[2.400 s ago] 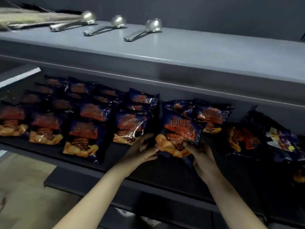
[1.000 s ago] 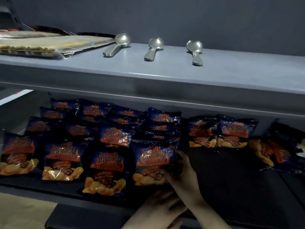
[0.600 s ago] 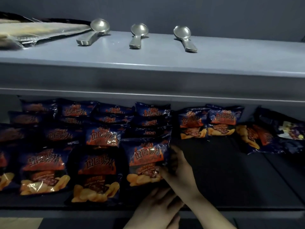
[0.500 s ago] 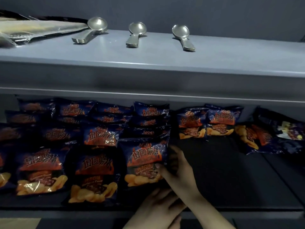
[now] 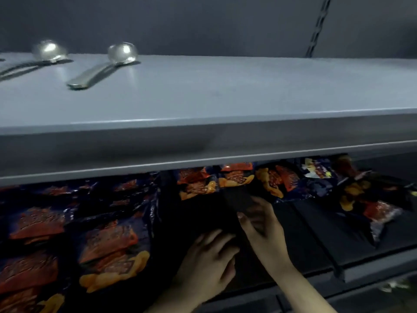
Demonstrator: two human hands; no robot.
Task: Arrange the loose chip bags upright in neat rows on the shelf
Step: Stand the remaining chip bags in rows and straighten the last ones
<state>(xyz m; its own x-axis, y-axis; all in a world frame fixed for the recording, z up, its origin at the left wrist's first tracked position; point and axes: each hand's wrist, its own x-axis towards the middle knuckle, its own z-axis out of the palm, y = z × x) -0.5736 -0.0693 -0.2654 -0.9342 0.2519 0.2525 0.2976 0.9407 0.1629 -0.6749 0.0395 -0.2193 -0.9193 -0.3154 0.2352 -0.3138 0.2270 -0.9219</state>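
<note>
two hands have come off the bag they were squaring half a second ago: that front-row bag (image 5: 112,249) now stands unaided at the right end of the rows, leaning back with its print facing out, and neither hand touches it. the left hand (image 5: 206,265) lies flat on the dark shelf (image 5: 316,233) just beside it, fingers straight and spread, holding nothing. the right hand (image 5: 264,227) has gone deeper, toward the pair of bags (image 5: 196,184) standing at the back. it is smeared by motion, so i cannot tell whether its fingers are apart or closing on anything. the view has swung right as well, bringing more of the loose bags (image 5: 279,179) into sight, tumbled on their sides and well apart from the rows. on the upper shelf (image 5: 225,91) lie spoons (image 5: 106,66). i judge one placement finished and the next pick beginning; the left rows look done, while the pair and the heap on the right are left to line up.
</note>
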